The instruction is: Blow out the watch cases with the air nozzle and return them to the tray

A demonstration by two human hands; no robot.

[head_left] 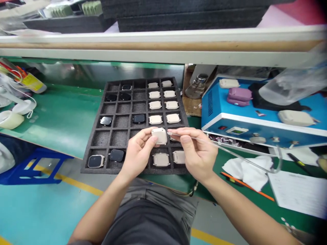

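Note:
My left hand (138, 149) pinches a cream smartwatch case (160, 136) above the dark foam tray (100, 139). Close to the right edge of that case, my right hand (198, 149) grips a clear tube (212, 142) between thumb and fingers. The tube's tip is beside the case; whether they touch I cannot tell. From my hand the tube curves right toward the front of a blue machine. Cream watch cases (155, 105) fill much of the tray's two right columns. Several dark-faced watches (117, 155) lie in cells on the left.
The blue machine (214, 120) stands at right, with purple pieces (239, 96) on top. White cloth (251, 173), an orange stick (258, 190) and a paper sheet (301, 194) lie before it. A shelf (163, 58) spans the back. A glass bottle (196, 86) stands behind the tray.

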